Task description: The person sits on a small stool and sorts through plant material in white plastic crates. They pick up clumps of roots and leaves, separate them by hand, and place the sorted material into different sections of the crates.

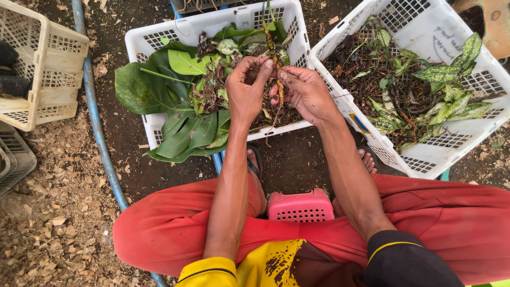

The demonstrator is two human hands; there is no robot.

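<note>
**Two hands working a plant stem above a crate of cuttings**

A thin plant stem [277,79], yellowish-brown with dangling roots and a green shoot at the top, stands roughly upright between a seated person's two hands. It is held over the near edge of a white plastic crate [159,40] set on the dirt ground. The left hand [247,87] pinches the stem near its top, thumb and fingers closed on it. The right hand [305,90] grasps the same stem from the other side, with soiled fingertips pressed against it, so the two hands nearly touch.

The crate beneath holds large dark green leaves [159,90], some spilling over its left rim, along with tangled roots and soil. Just to the right sits a second white crate [473,135] holding speckled, narrow-leaved cuttings [449,87] and dark roots. A blue hose [95,117] runs along the ground on the left, past a cream crate [50,58]. The person wears red trousers [175,228], and a small pink stool [300,207] shows between the knees.
</note>
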